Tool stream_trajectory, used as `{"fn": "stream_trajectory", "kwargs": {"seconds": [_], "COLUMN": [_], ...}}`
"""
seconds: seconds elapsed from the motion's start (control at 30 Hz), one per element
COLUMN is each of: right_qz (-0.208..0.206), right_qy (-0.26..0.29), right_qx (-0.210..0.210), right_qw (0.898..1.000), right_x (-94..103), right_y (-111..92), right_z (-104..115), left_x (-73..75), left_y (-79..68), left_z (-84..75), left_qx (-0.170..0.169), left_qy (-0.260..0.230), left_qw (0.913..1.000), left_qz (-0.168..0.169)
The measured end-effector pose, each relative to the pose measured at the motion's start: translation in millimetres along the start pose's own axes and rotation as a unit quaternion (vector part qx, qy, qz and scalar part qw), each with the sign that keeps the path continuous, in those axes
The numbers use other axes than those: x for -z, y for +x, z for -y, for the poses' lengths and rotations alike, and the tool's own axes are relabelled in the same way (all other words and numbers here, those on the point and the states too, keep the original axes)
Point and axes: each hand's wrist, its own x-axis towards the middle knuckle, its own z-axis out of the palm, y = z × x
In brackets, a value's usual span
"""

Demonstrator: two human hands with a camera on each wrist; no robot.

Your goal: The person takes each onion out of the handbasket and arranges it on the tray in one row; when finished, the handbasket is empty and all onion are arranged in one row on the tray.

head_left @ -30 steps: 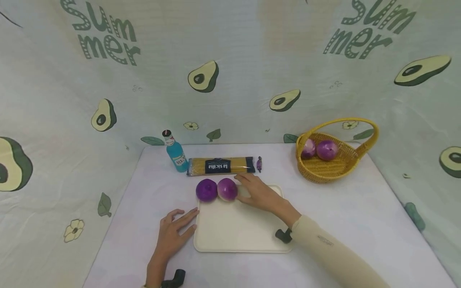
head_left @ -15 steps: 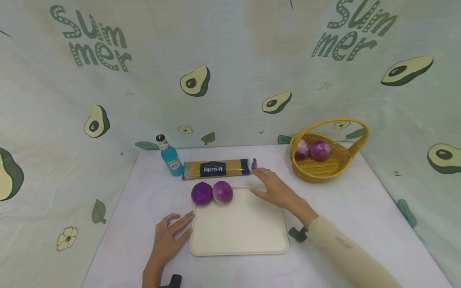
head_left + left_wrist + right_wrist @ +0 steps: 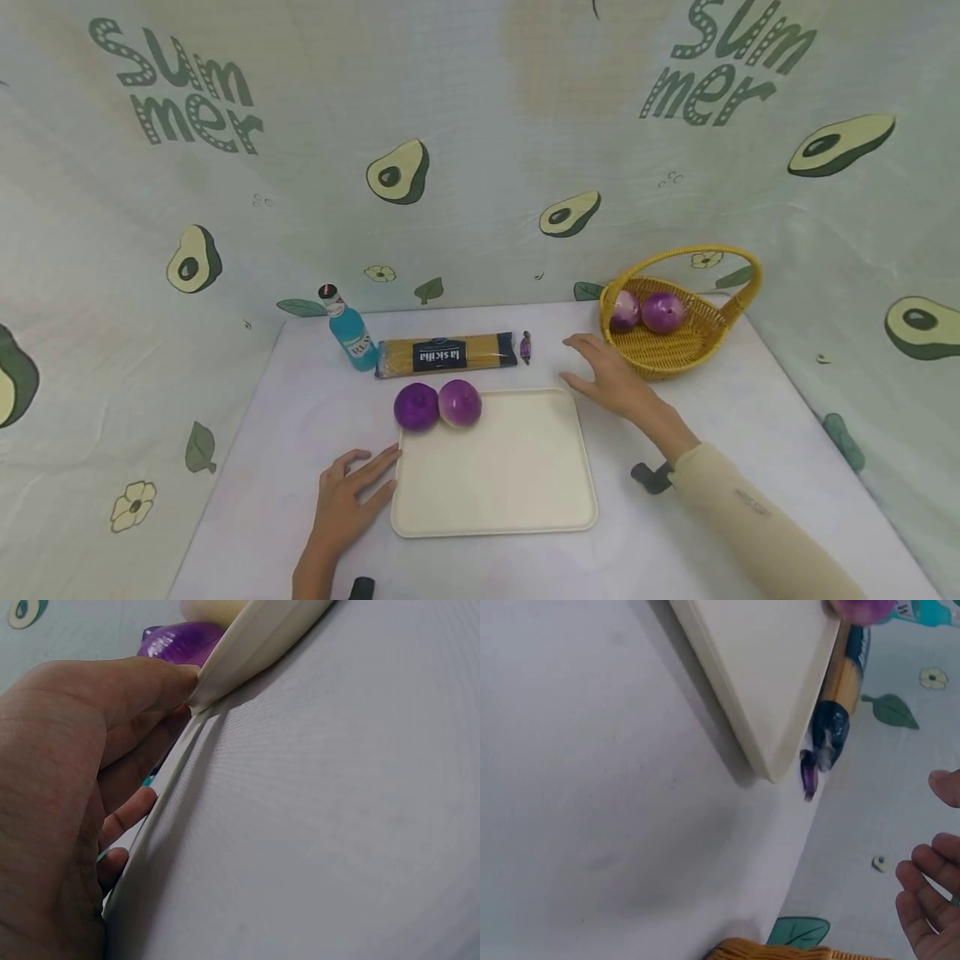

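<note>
My left hand [image 3: 348, 498] rests at the left edge of a cream tray [image 3: 510, 475], its thumb and fingertips right at the rim. In the left wrist view the thumb [image 3: 165, 681] lies against the tray's edge. On the tray's far left corner sit two purple onions, one darker [image 3: 416, 407] and one paler [image 3: 460, 404], side by side. My right hand [image 3: 617, 379] is held over the table between the tray and a yellow wicker basket [image 3: 675, 358], fingers spread, holding nothing. Inside the basket lie two more purple onions [image 3: 663, 312].
Behind the tray lies a pack of spaghetti [image 3: 480, 351], with a small purple wrapped candy [image 3: 526, 347] at its right end. A blue bottle [image 3: 354, 340] stands to the left of the pack. A printed cloth [image 3: 480, 250] hangs behind the table.
My right hand has drawn away from the paler onion and moved right toward the basket. The left hand stays at the tray's edge. The head view has shifted slightly.
</note>
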Motion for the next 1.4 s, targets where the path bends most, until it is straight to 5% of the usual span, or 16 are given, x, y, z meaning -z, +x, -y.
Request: {"fn": "stream_trajectory", "kwargs": {"seconds": [0.47,1.4], "right_qz": [-0.034,0.002], "right_qy": [-0.005,-0.054], "right_qx": [-0.04,-0.122], "right_qw": [0.999,0.991], "right_x": [20.3,41.6], "right_y": [-1.6,2.3], "right_z": [-40.7,-88.9], "left_x": [1.3,-1.1], "left_y": [0.5,-0.6], "left_z": [-1.1,1.7], "left_qx": [0.007,0.005], "left_qy": [-0.005,-0.006], "left_qw": [0.9999,1.0], "left_qz": [0.009,0.002]}}
